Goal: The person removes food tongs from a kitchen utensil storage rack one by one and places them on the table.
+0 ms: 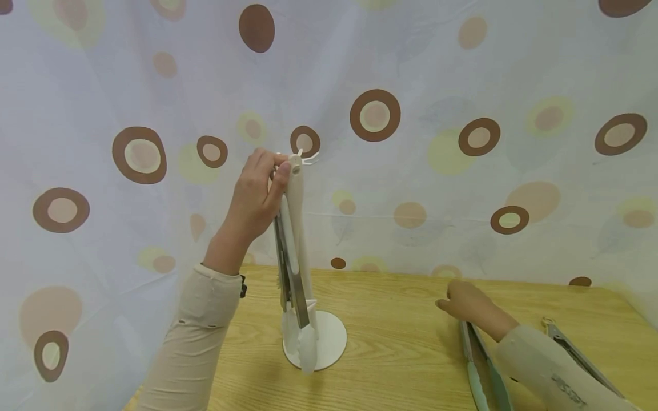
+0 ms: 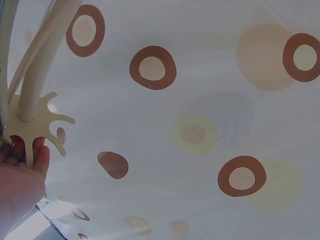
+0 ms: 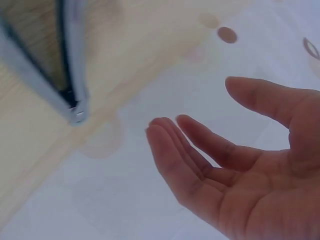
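White-tipped tongs (image 1: 294, 268) hang almost upright against a cream utensil stand (image 2: 41, 80), metal arms close together and white ends low over the stand's round base (image 1: 333, 342), which sits on a wood-grain table (image 1: 390, 342). The left hand (image 1: 257, 188) is up at the head of the stand, fingers curled and thumb drawn in, pinching the upper end of these tongs right beside the curved hooks (image 2: 62, 119); its fingertips are partly hidden behind one hook, so whether they bear on the stand too cannot be told. Over to the right, well apart from the stand, the right hand (image 1: 468, 302) is empty, its fingers loosely bent and its thumb held away from them. It hovers near the top end of the mint-tipped tongs (image 1: 475, 377), which lie on the table with their arms spread in a narrow V; the right wrist view shows a gap between hand and metal. Farther right lies a grey utensil (image 1: 578, 354), slanting partly behind the right sleeve (image 1: 545, 365), with a small ring at its far end. Behind everything hangs a pale sheet (image 1: 370, 188) printed with brown, peach and yellow-green rounds.
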`<state>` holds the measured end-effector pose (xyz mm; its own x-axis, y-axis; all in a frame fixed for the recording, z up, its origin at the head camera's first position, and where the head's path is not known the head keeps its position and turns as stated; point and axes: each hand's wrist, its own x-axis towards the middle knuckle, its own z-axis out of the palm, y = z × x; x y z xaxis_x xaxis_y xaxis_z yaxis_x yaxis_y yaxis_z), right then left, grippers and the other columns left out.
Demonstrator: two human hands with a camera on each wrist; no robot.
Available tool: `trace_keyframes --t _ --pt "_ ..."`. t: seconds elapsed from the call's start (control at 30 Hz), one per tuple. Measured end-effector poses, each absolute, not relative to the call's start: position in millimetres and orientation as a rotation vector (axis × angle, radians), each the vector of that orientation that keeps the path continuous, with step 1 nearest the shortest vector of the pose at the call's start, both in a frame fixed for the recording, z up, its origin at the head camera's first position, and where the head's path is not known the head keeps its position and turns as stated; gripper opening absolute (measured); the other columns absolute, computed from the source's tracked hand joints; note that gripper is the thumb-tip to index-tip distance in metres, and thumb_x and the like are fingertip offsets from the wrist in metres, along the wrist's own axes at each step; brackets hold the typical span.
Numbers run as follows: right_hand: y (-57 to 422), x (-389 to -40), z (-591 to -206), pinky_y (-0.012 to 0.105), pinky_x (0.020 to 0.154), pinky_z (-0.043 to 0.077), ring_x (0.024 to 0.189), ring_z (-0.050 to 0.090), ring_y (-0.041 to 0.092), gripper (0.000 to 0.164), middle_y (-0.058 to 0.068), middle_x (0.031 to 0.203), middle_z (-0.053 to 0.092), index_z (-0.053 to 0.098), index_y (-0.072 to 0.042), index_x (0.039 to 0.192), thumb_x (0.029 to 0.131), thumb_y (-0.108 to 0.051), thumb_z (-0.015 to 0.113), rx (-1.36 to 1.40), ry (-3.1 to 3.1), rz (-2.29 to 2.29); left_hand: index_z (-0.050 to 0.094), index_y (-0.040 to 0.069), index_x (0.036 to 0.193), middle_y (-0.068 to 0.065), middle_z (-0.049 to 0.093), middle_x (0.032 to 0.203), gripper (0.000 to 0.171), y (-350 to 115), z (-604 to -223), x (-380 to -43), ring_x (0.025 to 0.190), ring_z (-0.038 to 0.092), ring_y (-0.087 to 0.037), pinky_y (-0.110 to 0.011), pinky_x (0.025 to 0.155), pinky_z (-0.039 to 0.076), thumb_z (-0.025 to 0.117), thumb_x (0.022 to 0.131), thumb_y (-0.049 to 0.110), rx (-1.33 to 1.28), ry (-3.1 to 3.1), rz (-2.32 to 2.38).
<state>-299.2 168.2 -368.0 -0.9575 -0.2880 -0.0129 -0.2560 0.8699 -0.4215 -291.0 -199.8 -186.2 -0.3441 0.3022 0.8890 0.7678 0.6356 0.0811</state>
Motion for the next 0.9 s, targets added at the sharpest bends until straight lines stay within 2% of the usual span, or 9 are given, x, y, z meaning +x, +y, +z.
trace_keyframes --t 0.03,0.1,0.17,0.3,0.5,0.9 --pt "164.1 -298.9 -364.8 0.03 0.052 0.043 0.051 0.044 0.014 0.029 0.013 0.066 0.053 0.053 0.007 0.074 0.092 -0.013 0.061 -0.45 2.978 -0.677 0.057 -0.003 0.099 -0.017 0.049 0.09 0.063 -199.7 -186.4 -291.1 0.085 0.046 -0.032 -0.042 0.075 0.039 0.025 0.103 0.05 -0.846 -1.92 -0.624" --pt "155.3 -298.2 -358.5 0.036 0.058 0.048 0.06 0.053 0.021 0.028 0.017 0.076 0.059 0.058 0.012 0.083 0.092 -0.014 0.061 -0.49 3.013 -0.703 0.057 -0.004 0.099 -0.017 0.049 0.09 0.063 -199.4 -186.6 -291.2 0.085 0.046 -0.032 -0.042 0.075 0.039 0.025 0.103 0.05 -0.846 -1.917 -0.622" --pt "146.0 -296.0 -351.7 0.043 0.067 0.05 0.075 0.059 0.029 0.03 0.023 0.091 0.061 0.058 0.016 0.1 0.092 -0.013 0.061 -0.539 3.041 -0.742 0.057 -0.004 0.099 -0.017 0.049 0.09 0.063 -199.2 -186.6 -291.4 0.085 0.046 -0.032 -0.042 0.075 0.04 0.025 0.103 0.05 -0.848 -1.912 -0.62" --pt "125.6 -290.4 -338.7 0.042 0.066 0.049 0.078 0.057 0.029 0.029 0.018 0.09 0.06 0.059 0.012 0.104 0.094 -0.015 0.06 -0.57 3.056 -0.876 0.057 -0.004 0.099 -0.017 0.05 0.091 0.063 -198.7 -186.2 -291.6 0.085 0.046 -0.032 -0.042 0.074 0.04 0.025 0.103 0.05 -0.851 -1.906 -0.619" --pt "102.0 -283.3 -320.9 0.044 0.071 0.05 0.086 0.059 0.031 0.031 0.02 0.099 0.059 0.06 0.009 0.11 0.097 -0.018 0.057 -0.602 3.091 -1.05 0.057 -0.004 0.099 -0.018 0.049 0.091 0.064 -197.8 -186.0 -291.6 0.084 0.046 -0.032 -0.042 0.075 0.04 0.025 0.103 0.051 -0.854 -1.905 -0.624" --pt "69.7 -282.6 -299.1 0.043 0.079 0.052 0.089 0.061 0.029 0.026 0.014 0.1 0.061 0.06 0.003 0.116 0.097 -0.014 0.057 -0.804 3.106 -1.412 0.057 -0.005 0.1 -0.018 0.048 0.09 0.066 -198.9 -186.5 -291.9 0.084 0.045 -0.032 -0.042 0.074 0.038 0.024 0.102 0.053 -0.844 -1.912 -0.631"
